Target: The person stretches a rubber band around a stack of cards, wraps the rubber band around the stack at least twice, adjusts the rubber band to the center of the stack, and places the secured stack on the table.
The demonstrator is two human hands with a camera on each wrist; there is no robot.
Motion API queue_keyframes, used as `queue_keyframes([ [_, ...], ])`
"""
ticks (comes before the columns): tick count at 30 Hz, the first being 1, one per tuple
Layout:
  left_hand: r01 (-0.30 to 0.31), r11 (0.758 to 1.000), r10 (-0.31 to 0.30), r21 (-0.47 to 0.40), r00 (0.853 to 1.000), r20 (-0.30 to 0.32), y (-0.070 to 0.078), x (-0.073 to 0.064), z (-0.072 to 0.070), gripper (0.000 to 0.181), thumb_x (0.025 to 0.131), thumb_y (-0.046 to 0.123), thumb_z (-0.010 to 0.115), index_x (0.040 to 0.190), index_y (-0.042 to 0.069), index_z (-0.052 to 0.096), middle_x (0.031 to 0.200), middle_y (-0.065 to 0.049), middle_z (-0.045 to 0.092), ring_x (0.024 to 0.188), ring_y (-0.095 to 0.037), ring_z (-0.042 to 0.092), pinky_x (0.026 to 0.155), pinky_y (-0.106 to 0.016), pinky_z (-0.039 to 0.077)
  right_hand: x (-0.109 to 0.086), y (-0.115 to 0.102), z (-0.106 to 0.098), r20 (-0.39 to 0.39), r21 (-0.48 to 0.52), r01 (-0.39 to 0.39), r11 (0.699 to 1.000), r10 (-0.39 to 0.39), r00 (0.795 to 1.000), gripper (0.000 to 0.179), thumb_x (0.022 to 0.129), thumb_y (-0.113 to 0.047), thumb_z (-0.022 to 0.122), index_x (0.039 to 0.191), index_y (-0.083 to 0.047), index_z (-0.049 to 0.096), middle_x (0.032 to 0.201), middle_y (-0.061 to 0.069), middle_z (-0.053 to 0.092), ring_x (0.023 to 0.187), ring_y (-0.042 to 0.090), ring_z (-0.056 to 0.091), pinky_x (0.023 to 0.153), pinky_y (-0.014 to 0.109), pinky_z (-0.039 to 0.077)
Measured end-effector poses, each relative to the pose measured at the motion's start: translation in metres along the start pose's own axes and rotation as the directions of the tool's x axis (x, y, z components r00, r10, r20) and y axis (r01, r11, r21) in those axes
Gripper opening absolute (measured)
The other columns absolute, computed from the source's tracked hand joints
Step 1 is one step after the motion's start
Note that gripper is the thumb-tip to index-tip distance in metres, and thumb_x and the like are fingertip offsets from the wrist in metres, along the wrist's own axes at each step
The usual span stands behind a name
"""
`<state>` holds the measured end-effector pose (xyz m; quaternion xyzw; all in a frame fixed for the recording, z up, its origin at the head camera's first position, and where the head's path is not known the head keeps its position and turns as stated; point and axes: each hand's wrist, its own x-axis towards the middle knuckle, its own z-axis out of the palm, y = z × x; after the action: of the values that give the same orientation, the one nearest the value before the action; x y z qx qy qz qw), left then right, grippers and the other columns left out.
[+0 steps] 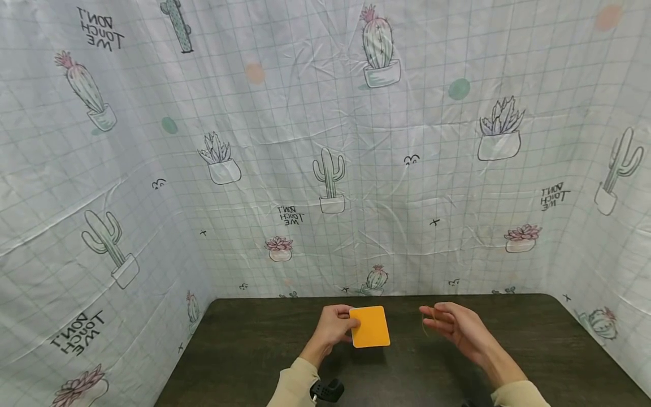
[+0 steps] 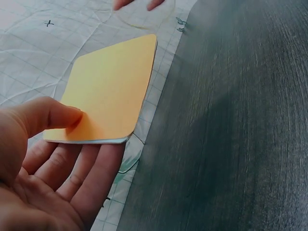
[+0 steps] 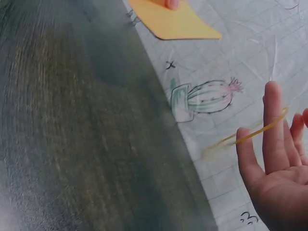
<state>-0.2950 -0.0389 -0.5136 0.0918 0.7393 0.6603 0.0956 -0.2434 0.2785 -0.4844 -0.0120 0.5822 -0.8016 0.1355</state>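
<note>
My left hand grips a thin stack of square orange cards with rounded corners. In the left wrist view the thumb presses on the orange face, the fingers lie beneath, and a pale layered edge shows under the top card. Apart from it to the right, my right hand is raised above the table. A thin yellow rubber band hangs looped over its extended fingers, which are spread in the right wrist view; the band's far end is blurred.
The dark wood-grain table lies below both hands. A white gridded curtain printed with cacti stands along its back and both sides. A black strap is by the left sleeve.
</note>
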Motion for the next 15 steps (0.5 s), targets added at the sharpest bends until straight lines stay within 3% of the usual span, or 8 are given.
queue_keyframes([
  [3,-0.006,1.000,0.006,-0.009,1.000,0.000,0.0013,-0.0008,0.0001,0.019,0.085,-0.002,0.074,0.104,-0.002,0.073,0.091,-0.010,0.074,0.081,-0.025,0.073,0.059,-0.040,0.061,-0.0029,-0.0044,0.0033,0.029,0.065,0.037,0.997,-0.039,0.999,0.017,0.107,-0.014,0.048,0.108,-0.010,0.064,0.119,0.004,0.071,0.106,0.020,0.070,0.104,0.041,0.048],
  [9,-0.004,1.000,0.004,-0.013,1.000,0.008,0.0010,0.0000,-0.0007,0.018,0.086,-0.001,0.074,0.104,-0.002,0.073,0.091,-0.009,0.074,0.081,-0.025,0.073,0.059,-0.039,0.061,-0.0045,-0.0040,0.0052,0.073,0.146,0.157,0.977,-0.168,0.983,0.019,0.103,0.003,0.050,0.109,-0.007,0.065,0.119,0.006,0.071,0.102,0.021,0.071,0.096,0.039,0.053],
  [15,-0.004,1.000,0.004,-0.002,1.000,0.007,0.0014,0.0007,0.0000,0.019,0.086,-0.001,0.074,0.105,-0.002,0.073,0.092,-0.009,0.074,0.081,-0.025,0.074,0.059,-0.039,0.061,-0.0051,-0.0022,0.0105,-0.056,0.064,0.204,0.977,-0.200,0.978,0.004,0.103,-0.009,0.058,0.101,-0.009,0.062,0.114,0.004,0.072,0.089,0.014,0.072,0.089,0.035,0.057],
])
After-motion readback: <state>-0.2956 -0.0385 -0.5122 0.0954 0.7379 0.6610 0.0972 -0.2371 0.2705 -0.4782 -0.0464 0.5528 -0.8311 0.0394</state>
